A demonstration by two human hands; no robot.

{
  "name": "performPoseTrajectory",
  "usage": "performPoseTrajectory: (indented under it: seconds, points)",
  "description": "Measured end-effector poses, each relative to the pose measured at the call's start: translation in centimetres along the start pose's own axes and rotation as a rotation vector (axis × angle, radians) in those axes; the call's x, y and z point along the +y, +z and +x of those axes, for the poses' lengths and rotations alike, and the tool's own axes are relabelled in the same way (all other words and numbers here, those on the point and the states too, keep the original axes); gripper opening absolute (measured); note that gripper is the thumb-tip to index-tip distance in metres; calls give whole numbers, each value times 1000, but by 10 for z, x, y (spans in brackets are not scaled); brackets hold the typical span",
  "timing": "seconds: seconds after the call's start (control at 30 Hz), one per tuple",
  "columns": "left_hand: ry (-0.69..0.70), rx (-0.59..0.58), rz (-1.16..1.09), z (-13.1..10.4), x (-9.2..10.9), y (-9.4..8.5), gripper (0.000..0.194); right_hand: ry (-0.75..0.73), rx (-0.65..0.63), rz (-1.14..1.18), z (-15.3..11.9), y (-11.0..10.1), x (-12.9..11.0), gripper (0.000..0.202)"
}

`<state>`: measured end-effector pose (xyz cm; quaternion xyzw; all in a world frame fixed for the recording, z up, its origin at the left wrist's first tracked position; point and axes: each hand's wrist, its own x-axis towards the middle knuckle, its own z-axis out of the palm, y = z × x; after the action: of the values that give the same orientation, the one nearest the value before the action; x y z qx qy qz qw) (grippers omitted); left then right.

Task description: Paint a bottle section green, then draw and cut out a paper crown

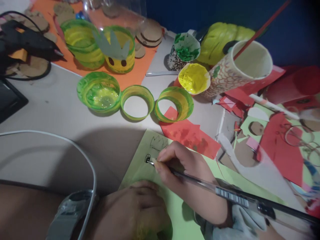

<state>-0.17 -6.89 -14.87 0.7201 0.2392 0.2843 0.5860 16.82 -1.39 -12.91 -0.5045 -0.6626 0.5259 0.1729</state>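
Observation:
My right hand [175,166] pinches a black pen [200,181], its tip touching a small dark oval eye [147,158] drawn on a pale green sheet of paper [185,216]. Just above the eye is an outlined crown drawing [158,142], partly covered by my fingers. My left hand [140,211] rests on the same sheet with its fingers curled under; their tips are hidden. A watch [71,211] is on the left wrist, and a white cable [93,170] crosses over it.
Green-and-yellow rings [138,117] and cups [83,46] stand behind the paper, one with a grey crown [113,45]. Yellow paint [193,78], green paint [186,51] and a tall paper cup [240,66] are beyond. Red paper [192,135] and scraps lie right; a glue gun [27,40] sits left.

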Motion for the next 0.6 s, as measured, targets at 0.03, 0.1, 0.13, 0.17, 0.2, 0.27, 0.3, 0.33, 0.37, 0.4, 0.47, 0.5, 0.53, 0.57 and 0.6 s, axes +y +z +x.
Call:
performPoseTrajectory:
  seconds: [0.03,0.1,0.13,0.17,0.2,0.27,0.3,0.33,0.37,0.4,0.47,0.5,0.53,0.57,0.6]
  points:
    - [8,-14,-13,1,2,-3,25,6,-3,-3,1,-1,-1,15]
    - [20,-38,-34,4,6,-10,24,5,-17,-28,2,-1,-2,16]
    - [25,-52,-43,5,8,-13,24,-5,-20,-35,2,-2,-2,17]
    - [30,-66,-52,7,9,-15,24,-12,-20,-36,2,-2,-3,17]
    - [32,-79,-60,9,10,-17,24,-19,-10,-32,2,-2,-3,17]
    - [35,-102,-75,11,11,-20,24,-7,-9,-30,2,-2,-2,16]
    - [35,-112,-83,11,11,-21,24,5,-18,-37,1,-2,-1,16]
    - [35,-122,-89,12,11,-21,24,9,-27,-43,0,-1,-1,16]
    - [33,-130,-95,12,11,-22,24,4,-30,-45,0,-1,0,16]
    - [31,-137,-99,12,10,-22,24,-1,-24,-42,-1,0,1,16]
    - [26,-142,-104,11,9,-22,24,1,0,-27,-2,1,2,16]
    - [24,-141,-106,11,9,-21,24,6,15,-19,-2,1,2,15]
    - [23,-141,-108,11,9,-21,23,19,16,-17,-2,1,2,15]
    - [24,-140,-110,10,9,-21,23,22,11,-20,-2,1,2,16]
    - [24,-141,-113,10,9,-21,24,16,2,-27,-1,1,1,16]
